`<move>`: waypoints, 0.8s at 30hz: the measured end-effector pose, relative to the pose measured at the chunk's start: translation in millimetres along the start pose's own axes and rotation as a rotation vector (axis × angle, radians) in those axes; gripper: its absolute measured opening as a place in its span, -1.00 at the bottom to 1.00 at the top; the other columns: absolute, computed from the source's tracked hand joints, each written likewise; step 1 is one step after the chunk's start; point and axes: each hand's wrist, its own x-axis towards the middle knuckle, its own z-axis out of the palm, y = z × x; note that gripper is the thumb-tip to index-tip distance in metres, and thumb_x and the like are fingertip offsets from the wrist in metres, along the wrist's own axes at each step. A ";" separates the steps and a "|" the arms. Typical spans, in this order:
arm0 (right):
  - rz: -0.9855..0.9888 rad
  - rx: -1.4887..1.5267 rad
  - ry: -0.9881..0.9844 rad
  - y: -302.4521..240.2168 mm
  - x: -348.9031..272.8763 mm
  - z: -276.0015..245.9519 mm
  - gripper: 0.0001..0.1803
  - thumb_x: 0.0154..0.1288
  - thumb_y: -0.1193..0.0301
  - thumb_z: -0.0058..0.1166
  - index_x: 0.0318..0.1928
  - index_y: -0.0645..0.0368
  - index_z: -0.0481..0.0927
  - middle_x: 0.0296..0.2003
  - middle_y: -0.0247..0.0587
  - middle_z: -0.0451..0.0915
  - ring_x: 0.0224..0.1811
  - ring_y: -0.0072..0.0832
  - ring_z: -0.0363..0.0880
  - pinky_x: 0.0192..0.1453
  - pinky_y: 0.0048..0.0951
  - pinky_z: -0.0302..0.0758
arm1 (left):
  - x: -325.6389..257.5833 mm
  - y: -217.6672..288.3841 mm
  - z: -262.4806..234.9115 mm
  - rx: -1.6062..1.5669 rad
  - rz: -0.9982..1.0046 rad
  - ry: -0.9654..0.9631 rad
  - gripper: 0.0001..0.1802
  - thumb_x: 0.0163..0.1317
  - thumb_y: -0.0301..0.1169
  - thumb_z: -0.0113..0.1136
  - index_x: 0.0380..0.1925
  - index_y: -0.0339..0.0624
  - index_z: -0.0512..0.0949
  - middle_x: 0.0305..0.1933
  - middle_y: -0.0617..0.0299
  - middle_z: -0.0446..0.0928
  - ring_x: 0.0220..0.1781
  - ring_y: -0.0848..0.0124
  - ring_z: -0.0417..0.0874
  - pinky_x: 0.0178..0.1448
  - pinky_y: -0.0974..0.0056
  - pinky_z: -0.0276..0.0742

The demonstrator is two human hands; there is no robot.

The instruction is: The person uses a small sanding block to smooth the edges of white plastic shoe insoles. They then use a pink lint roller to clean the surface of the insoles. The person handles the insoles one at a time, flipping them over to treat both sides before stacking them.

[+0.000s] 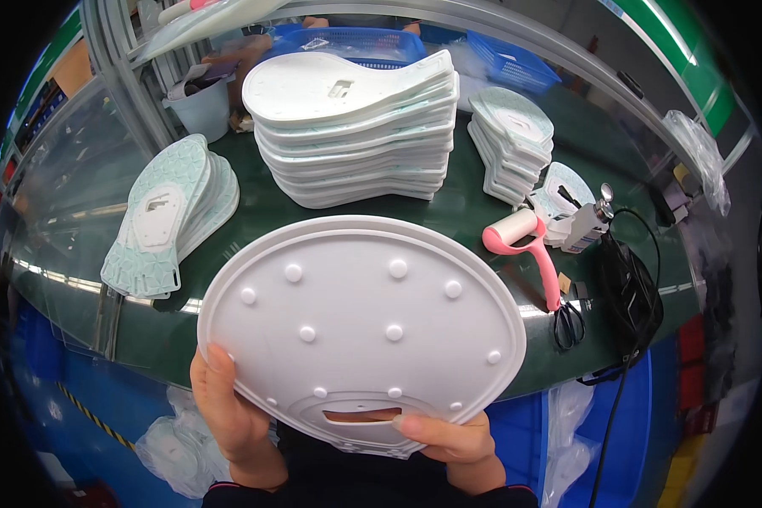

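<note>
Between my hands is a white oval plastic panel [351,296] with a raised rim, several round pegs on its face and a slot near its lower edge. My left hand [229,411] is closed on its lower left edge, thumb in front and the other fingers mostly hidden behind. My right hand [450,440] grips the lower right part, its thumb beside the slot. Beyond the panel stands a tall stack of white paddle-shaped plastic panels [351,127]. Pale green patterned panels [165,212] lie in a pile at the left.
A smaller stack of panels [510,144] stands back right. Nearby are a pink-handled lint roller [550,275], a pump bottle [584,229], scissors [569,328] and a black bag [626,292]. Blue baskets [356,42] and a light bucket [201,108] sit at the back. Plastic-wrapped parts [178,449] lie below the green table [262,190].
</note>
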 end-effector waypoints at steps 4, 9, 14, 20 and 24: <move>0.000 -0.085 -0.013 -1.1 -0.1 -1.9 -0.36 -0.07 0.72 -0.03 0.14 0.39 0.21 0.02 0.12 0.37 0.10 -0.11 0.35 0.19 -0.12 0.28 | 0.2 -3.0 -1.9 -0.042 0.016 0.022 -0.54 0.31 -0.17 -0.23 0.00 -0.33 0.32 -0.06 0.09 0.43 -0.03 0.36 0.47 0.04 0.28 0.37; -0.003 -0.182 0.035 0.5 -3.7 -8.6 -0.31 -0.10 0.70 0.03 0.16 0.34 0.20 0.02 0.06 0.39 0.10 -0.14 0.36 0.19 -0.14 0.27 | 0.6 -1.8 -2.7 -0.012 0.052 0.014 -0.54 0.30 -0.20 -0.23 0.01 -0.36 0.31 -0.07 0.07 0.45 -0.08 0.36 0.49 0.01 0.30 0.40; 0.079 -0.411 -0.134 -20.0 8.1 -20.8 -0.57 0.17 0.53 0.02 0.07 0.34 0.34 -0.14 -0.14 0.52 -0.07 -0.40 0.48 0.03 -0.43 0.38 | 19.5 12.5 14.8 -0.006 -0.018 -0.066 -0.35 0.02 -0.33 0.08 0.08 -0.54 0.22 -0.08 -0.12 0.46 -0.07 0.32 0.53 0.03 0.36 0.39; 0.248 -0.838 -0.192 -47.7 29.8 -21.3 -0.57 0.18 0.43 0.09 0.03 0.36 0.36 -0.35 -0.24 0.60 -0.34 -0.53 0.61 -0.20 -0.54 0.50 | 40.7 39.9 5.3 0.148 -0.394 -0.505 -0.45 0.04 -0.36 0.12 0.02 -0.49 0.34 -0.19 -0.03 0.54 -0.14 0.38 0.55 -0.05 0.41 0.40; 0.005 -0.861 -0.090 -41.6 36.7 -41.1 -0.57 0.13 0.43 0.13 0.00 0.31 0.38 -0.29 -0.23 0.59 -0.30 -0.57 0.58 -0.26 -0.57 0.48 | 43.7 41.2 1.5 0.328 -0.536 -0.589 -0.60 0.18 -0.30 0.05 -0.11 -0.44 0.46 -0.26 0.08 0.55 -0.24 0.50 0.53 -0.18 0.45 0.41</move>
